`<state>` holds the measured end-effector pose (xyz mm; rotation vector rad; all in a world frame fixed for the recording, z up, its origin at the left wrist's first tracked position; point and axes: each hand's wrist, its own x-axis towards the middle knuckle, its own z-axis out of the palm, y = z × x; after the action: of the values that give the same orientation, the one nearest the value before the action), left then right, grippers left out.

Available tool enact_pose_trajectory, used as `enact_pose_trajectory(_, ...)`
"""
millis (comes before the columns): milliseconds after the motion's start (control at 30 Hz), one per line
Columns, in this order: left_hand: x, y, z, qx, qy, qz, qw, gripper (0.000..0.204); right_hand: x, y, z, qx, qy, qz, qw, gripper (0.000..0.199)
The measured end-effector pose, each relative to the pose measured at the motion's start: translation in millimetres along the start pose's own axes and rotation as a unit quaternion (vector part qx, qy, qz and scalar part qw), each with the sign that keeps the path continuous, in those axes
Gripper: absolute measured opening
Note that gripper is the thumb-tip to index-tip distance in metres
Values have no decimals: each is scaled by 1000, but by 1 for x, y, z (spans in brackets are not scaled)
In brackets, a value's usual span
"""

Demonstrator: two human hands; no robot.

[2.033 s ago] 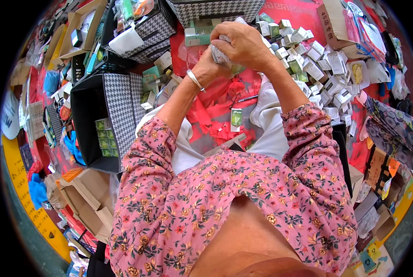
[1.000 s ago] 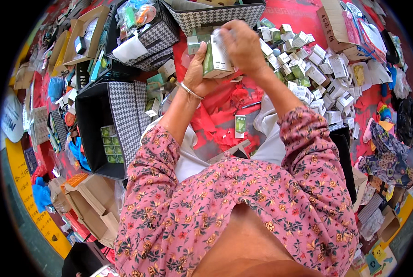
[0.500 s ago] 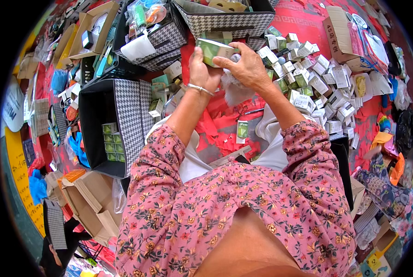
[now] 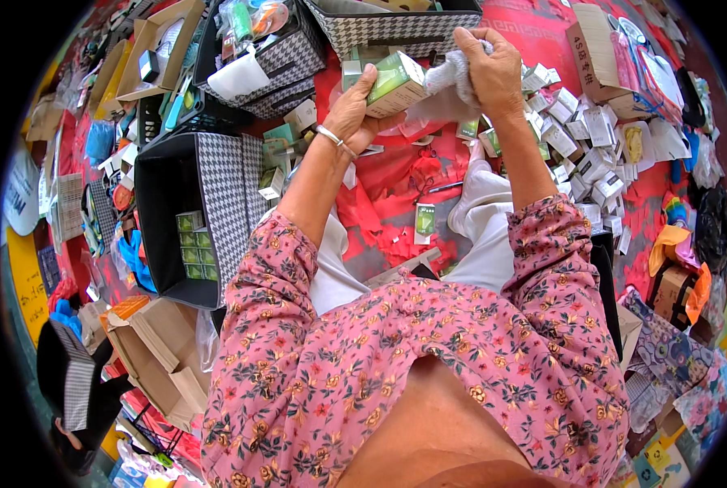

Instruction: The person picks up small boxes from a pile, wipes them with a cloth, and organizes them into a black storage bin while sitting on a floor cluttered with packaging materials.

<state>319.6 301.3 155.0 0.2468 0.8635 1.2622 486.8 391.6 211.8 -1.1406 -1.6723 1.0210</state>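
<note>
My left hand (image 4: 354,114) is closed around a green and white cardboard box (image 4: 396,85), its fingers beneath and thumb on the near edge. Pinched in my right hand (image 4: 494,71) is a crumpled grey-white cloth (image 4: 451,77), which hangs toward the box's right end. Between my legs, a smaller green and white box (image 4: 424,220) lies on the red ground beside a dark pen (image 4: 445,187). To the right spreads a heap of small white and green boxes (image 4: 579,134).
At left, a black-lined houndstooth storage box (image 4: 232,203) lies on its side with stacked green boxes (image 4: 198,250) inside. More houndstooth bins (image 4: 404,34) stand ahead. Cardboard cartons (image 4: 156,346) sit lower left, near another person's hand (image 4: 68,433) by a dark storage box.
My right hand has let go of the green and white box, picked up the grey-white cloth and lifted it up and right. The box has turned in my left hand.
</note>
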Motion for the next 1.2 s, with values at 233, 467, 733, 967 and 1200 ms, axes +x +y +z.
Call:
enact_pose_trajectory(233, -11, -6, 10, -149, -92, -70, 982, 44, 0, 18, 12, -225, 42, -90, 969, 24)
enact_pose_trajectory(467, -3, -17, 23, -194, 77, -51, 977, 44, -17, -9, 38, -142, 82, -240, 957, 21)
enact_pose_trajectory(733, 20, -13, -26, -266, -42, -7, 963, 47, -42, 13, 59, -69, -279, -260, 922, 24)
enact_pose_trajectory(967, -15, 11, 10, -105, 19, -3, 994, 39, 2, 9, 18, -47, -265, -2, 963, 61)
enact_pose_trajectory(1200, -5, 1, -16, 25, -66, 57, 996, 63, -13, -16, 21, -41, -344, 16, 938, 56)
